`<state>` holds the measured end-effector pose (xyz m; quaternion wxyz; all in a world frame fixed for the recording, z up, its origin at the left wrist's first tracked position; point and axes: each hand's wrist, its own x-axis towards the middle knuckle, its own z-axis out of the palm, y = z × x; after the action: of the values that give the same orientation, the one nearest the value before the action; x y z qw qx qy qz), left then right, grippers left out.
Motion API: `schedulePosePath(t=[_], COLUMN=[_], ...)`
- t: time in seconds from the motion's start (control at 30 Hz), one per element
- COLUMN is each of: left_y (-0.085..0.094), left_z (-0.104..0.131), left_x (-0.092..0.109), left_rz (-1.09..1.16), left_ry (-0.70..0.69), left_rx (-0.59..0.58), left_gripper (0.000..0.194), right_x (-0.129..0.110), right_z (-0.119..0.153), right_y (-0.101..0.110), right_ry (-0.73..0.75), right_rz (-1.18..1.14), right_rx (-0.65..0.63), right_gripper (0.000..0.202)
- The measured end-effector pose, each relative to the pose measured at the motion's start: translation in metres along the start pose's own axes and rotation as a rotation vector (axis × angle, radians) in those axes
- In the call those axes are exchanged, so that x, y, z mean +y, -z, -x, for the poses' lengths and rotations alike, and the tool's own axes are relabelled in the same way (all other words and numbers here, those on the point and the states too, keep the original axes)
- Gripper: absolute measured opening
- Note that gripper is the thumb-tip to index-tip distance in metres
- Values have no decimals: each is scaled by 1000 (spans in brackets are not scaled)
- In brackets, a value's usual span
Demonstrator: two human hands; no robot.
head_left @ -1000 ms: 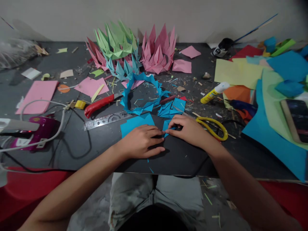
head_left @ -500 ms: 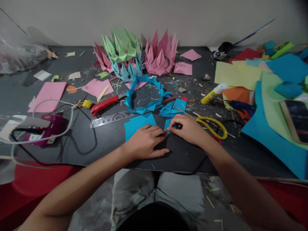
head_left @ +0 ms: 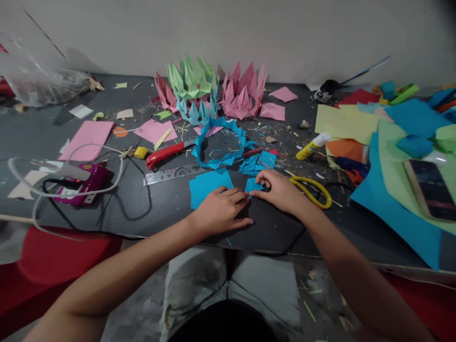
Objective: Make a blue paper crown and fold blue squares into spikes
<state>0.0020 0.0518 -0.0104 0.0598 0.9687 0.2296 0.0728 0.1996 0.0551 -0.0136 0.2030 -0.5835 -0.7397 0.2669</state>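
A small folded piece of blue paper [head_left: 252,184] lies flat on the dark table in front of me. My right hand [head_left: 276,190] is at its right side, fingers curled and thumb along its lower edge. The fingertips of my left hand [head_left: 224,206] touch the lower left of that piece; its fingers lie stretched out and the thumb is apart. Behind the left hand are larger blue sheets [head_left: 210,184]. Several folded blue pieces [head_left: 256,163] lie just beyond the right hand. A ring of joined blue folded paper [head_left: 221,142] stands farther back.
Pink, green and light-blue paper crowns [head_left: 194,85] stand near the wall. To the left are a red-handled cutter [head_left: 166,154], a ruler [head_left: 171,175] and a purple device [head_left: 83,183] with cables. A glue stick [head_left: 313,146], yellow-handled scissors [head_left: 313,192] and a phone [head_left: 429,190] lie right.
My right fingers have lifted and drawn back slightly, so more of the small blue piece shows. The left hand stays beside it. The whole view has shifted a little.
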Motion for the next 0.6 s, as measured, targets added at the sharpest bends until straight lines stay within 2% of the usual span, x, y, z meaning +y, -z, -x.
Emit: schedulePosePath(t=[0.13,0.3,0.5,0.6], left_y=[0,0,10,17], left_z=[3,6,9,4], left_x=[0,-4,-17,-23], left_rz=[-18,25,161,280], left_ry=[0,-15,-133,-130], left_rx=[-22,-38,-64,-69], left_gripper=[48,46,36,28], right_x=[4,10,18,18], right_z=[-1,-3,-4,-5], right_y=[3,9,12,12], right_ry=[11,17,102,103], right_rz=[12,-29,-56,-71], right_rx=[-17,-128,-184,-191], right_gripper=[19,10,8,11])
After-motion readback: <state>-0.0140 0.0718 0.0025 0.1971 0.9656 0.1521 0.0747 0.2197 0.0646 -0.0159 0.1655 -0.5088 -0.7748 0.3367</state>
